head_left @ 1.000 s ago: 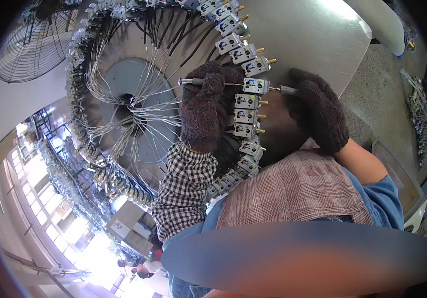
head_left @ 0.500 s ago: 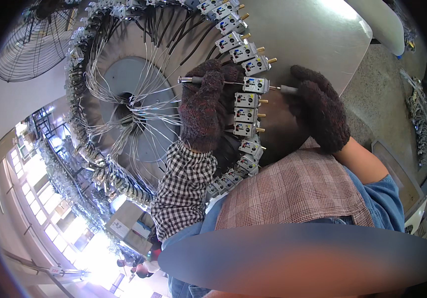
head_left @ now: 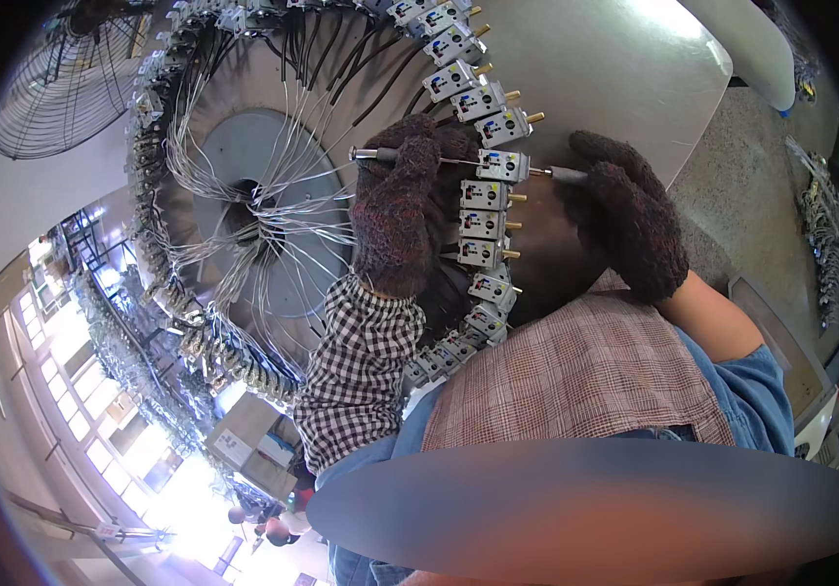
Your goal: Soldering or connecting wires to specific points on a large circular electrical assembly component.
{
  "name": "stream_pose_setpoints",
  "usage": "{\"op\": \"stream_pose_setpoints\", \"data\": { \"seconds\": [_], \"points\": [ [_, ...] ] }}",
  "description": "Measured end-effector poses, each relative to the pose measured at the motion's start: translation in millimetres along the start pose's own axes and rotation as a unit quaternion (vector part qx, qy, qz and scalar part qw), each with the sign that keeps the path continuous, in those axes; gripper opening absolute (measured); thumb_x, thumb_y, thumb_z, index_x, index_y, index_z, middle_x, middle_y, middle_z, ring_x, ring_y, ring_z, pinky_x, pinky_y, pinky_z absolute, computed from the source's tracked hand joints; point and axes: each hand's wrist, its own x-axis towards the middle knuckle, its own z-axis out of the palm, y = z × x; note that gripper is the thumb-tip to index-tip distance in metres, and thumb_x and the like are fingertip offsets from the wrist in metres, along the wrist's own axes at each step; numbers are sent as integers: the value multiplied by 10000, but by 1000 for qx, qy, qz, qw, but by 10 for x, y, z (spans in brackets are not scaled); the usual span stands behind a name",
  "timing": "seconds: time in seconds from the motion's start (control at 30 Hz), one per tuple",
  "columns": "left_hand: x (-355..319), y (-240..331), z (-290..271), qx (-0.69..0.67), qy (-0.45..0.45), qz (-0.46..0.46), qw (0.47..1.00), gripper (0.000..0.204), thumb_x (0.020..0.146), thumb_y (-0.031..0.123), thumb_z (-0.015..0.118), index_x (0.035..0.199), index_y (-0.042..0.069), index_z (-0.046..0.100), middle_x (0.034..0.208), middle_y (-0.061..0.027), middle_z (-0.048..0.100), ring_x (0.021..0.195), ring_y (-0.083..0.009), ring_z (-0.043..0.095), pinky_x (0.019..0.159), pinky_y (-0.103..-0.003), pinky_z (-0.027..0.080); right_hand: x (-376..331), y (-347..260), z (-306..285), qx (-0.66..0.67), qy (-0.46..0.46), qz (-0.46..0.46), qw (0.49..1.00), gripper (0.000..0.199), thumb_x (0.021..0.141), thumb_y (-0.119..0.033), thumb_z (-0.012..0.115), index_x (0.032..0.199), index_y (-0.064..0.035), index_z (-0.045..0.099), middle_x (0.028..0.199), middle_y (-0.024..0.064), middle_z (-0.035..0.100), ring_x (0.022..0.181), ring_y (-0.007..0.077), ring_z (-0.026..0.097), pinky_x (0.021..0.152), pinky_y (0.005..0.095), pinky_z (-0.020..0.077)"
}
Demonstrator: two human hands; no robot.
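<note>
A ring of small metal box thermostats (head_left: 483,195) with brass shafts curves around a round table. Dark knitted gloves cover both of my hands. My left hand (head_left: 398,205), inside the ring, is closed around a slim screwdriver-like tool (head_left: 372,154) with a silver end. Its thin shaft runs right to the inner side of one thermostat (head_left: 503,165). Outside the ring, my right hand (head_left: 634,220) pinches a grey cylindrical piece (head_left: 568,176), which meets that thermostat's brass shaft. The gloves hide most fingertips.
Thin silvery tubes (head_left: 292,210) spread from the grey hub (head_left: 234,146) toward the ring. A caged fan (head_left: 68,93) stands at the far left. A smooth pale table surface (head_left: 595,68) lies beyond my right hand. Cardboard boxes (head_left: 248,439) stand lower left, with people behind.
</note>
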Motion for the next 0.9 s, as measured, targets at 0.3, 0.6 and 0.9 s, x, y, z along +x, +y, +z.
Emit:
{"op": "stream_pose_setpoints", "data": {
  "seconds": [0.3,0.6,0.9],
  "points": [
    [-6,-11,51,13,28,-7,1000,225,982,191,552,1019,-26,600,989,-147,674,843,-238,695,660,-324,597,56,121,-68,-64,-20,-92,994,462,974,-323,542,1332,-34,503,869,105,636,681,138,590,549,247,478],
    [-84,9,39,-6,21,21,1000,268,982,210,545,1083,-37,569,1058,-186,661,866,-296,696,676,-372,617,-40,114,-61,-37,27,-56,997,474,964,-222,524,1367,13,443,854,95,643,757,133,595,673,248,494],
    [-349,-24,62,-116,34,-53,991,299,991,259,528,1145,3,523,1051,-237,640,882,-379,686,635,-487,628,-78,252,-76,-102,-21,-78,992,484,938,-153,554,1380,7,437,1035,106,624,847,149,601,781,276,498]
  ]
}}
